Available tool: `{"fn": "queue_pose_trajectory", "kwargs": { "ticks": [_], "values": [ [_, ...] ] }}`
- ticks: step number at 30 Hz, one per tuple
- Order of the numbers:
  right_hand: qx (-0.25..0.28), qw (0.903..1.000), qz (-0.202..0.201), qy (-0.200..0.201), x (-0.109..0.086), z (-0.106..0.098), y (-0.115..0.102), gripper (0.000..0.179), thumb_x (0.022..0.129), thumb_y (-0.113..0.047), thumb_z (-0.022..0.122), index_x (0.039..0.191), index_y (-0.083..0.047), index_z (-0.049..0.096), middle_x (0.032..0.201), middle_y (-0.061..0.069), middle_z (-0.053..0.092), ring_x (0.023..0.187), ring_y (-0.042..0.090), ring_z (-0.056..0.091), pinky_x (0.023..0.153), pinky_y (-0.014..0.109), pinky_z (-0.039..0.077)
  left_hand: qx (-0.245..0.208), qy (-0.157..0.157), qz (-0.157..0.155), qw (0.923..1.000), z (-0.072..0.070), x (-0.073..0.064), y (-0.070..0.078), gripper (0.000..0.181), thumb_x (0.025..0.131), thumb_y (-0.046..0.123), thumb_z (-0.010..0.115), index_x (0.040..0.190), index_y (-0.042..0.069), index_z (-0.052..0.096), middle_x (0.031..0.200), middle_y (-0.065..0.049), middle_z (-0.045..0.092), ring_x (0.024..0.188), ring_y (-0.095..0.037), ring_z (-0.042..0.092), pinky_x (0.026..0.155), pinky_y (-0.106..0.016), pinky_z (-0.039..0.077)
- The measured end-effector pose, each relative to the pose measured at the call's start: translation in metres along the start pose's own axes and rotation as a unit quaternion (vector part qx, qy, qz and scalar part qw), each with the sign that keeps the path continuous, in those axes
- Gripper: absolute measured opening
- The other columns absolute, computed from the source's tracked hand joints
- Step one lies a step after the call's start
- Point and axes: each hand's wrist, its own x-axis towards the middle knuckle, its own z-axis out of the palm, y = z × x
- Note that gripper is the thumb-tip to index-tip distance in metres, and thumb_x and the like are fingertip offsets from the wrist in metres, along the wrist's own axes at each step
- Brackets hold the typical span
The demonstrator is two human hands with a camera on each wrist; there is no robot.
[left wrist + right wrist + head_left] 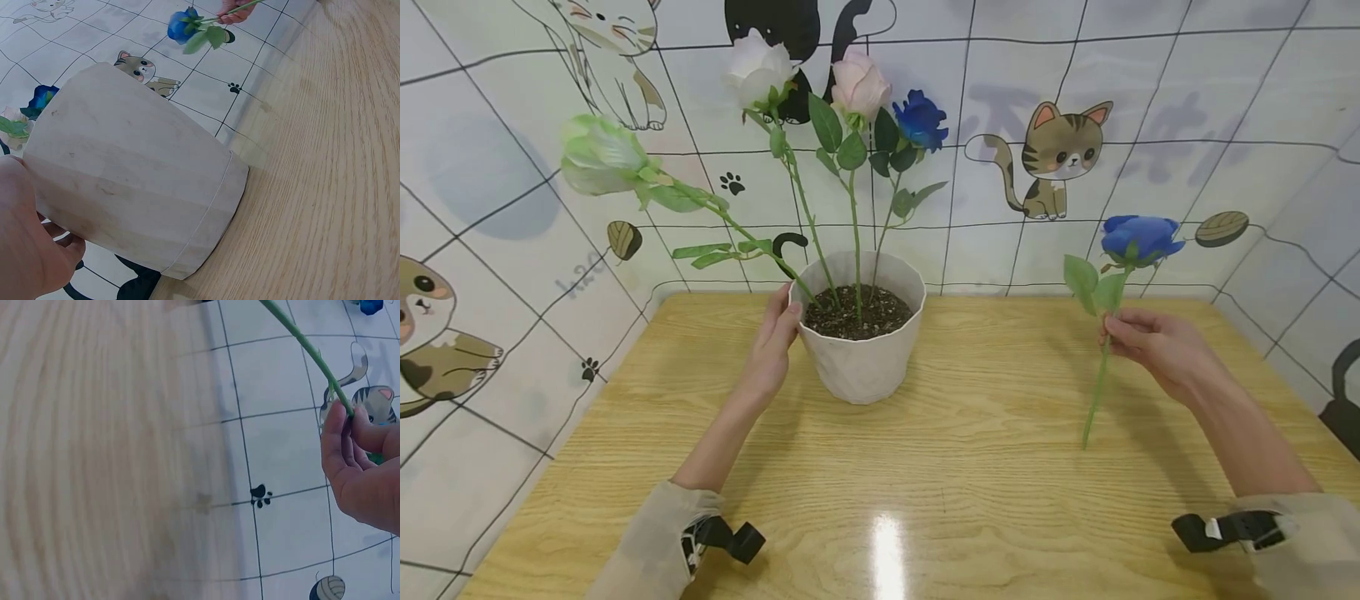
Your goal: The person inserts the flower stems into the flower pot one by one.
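A white flower pot (pixel 861 367) filled with dark soil stands on the table, holding several artificial roses. My left hand (pixel 775 337) grips the pot's left side near the rim; the left wrist view shows the hand (pixel 37 231) against the pot wall (pixel 131 169). In the pot are a pale green rose (pixel 601 157) leaning left, a white rose (pixel 762 71), a pink rose (pixel 861 83) and a blue rose (pixel 921 121). To the right, my right hand (pixel 1161 346) pinches the green stem (pixel 306 347) of another blue rose (pixel 1138 239), held bloom up above the table.
The wooden table (pixel 1000 483) meets a cloth backdrop (pixel 985 192) printed with cats and grid lines. A black object (pixel 1343 400) shows at the right edge. Black wrist mounts (pixel 726 537) sit on both sleeves.
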Motion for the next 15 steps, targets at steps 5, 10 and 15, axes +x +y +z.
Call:
{"fn": "queue_pose_trajectory", "kwargs": {
  "ticks": [5,10,15],
  "values": [
    [0.044,0.9983,-0.037,0.004,0.004,0.015,-0.013,0.014,0.103,-0.009,0.057,0.099,-0.01,0.071,0.094,-0.001,0.067,0.092,0.009,0.061,0.081,0.017,0.052,-0.001,0.002,-0.002,1.0,0.001,0.0,0.0,0.051,0.11,0.024,0.032,0.154,0.0,0.027,0.159,-0.02,0.028,0.147,-0.031,0.026,0.122,-0.049,0.02],
    [0.095,0.9935,-0.061,0.012,0.009,0.034,-0.022,0.013,0.101,-0.005,0.059,0.096,-0.006,0.071,0.093,0.002,0.067,0.088,0.011,0.065,0.082,0.018,0.054,0.0,0.003,-0.002,1.0,0.001,0.0,0.0,0.05,0.11,0.024,0.031,0.154,-0.001,0.027,0.159,-0.02,0.028,0.148,-0.032,0.026,0.122,-0.049,0.019],
    [0.104,0.991,-0.085,0.003,0.014,0.05,-0.029,0.011,0.102,-0.006,0.058,0.098,-0.001,0.067,0.094,0.003,0.065,0.091,0.013,0.064,0.083,0.02,0.054,0.0,0.0,-0.002,1.0,0.001,0.0,0.0,0.052,0.11,0.024,0.032,0.154,-0.001,0.026,0.159,-0.02,0.027,0.148,-0.031,0.025,0.122,-0.049,0.019]
  ]
}}
